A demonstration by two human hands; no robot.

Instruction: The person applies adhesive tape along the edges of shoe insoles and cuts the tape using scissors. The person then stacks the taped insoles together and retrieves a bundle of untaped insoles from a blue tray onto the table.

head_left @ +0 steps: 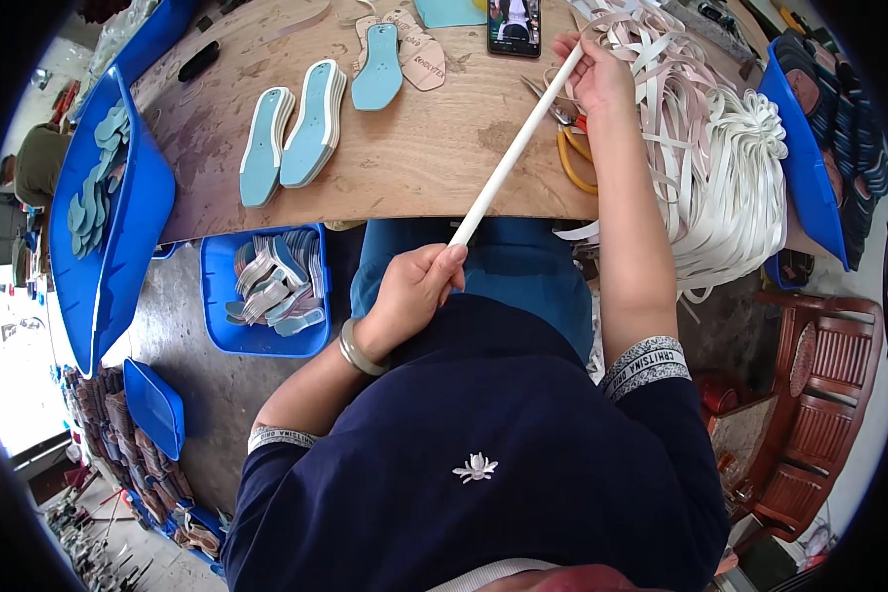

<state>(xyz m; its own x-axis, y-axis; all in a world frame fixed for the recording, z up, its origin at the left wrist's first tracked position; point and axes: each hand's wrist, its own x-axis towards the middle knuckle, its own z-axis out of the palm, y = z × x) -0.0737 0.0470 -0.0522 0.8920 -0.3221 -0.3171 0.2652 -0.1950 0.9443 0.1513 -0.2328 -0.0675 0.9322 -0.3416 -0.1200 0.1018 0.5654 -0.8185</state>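
A white strip (pixel 518 144) is stretched slantwise over the table's front edge, between my two hands. My left hand (pixel 411 296) is closed on its near end, in front of my body. Up at the right, my right hand (pixel 599 81) grips the far part of the strip, its fingers curled beside a heap of white and pale pink strips (pixel 715 168). Under the right wrist lie scissors with orange handles (pixel 574 163), partly hidden by the arm. Two stacks of shoe insoles with blue-green tops (pixel 311 133) sit left of the strip, and another blue-green insole (pixel 378 69) lies farther back.
A phone (pixel 514 25) lies at the table's back. Blue bins of sole pieces stand at the left (pixel 118 296), below the table edge (pixel 266 341) and at the right (pixel 804 148). A wooden chair (pixel 819 414) is at lower right. Another person (pixel 44 163) is at far left.
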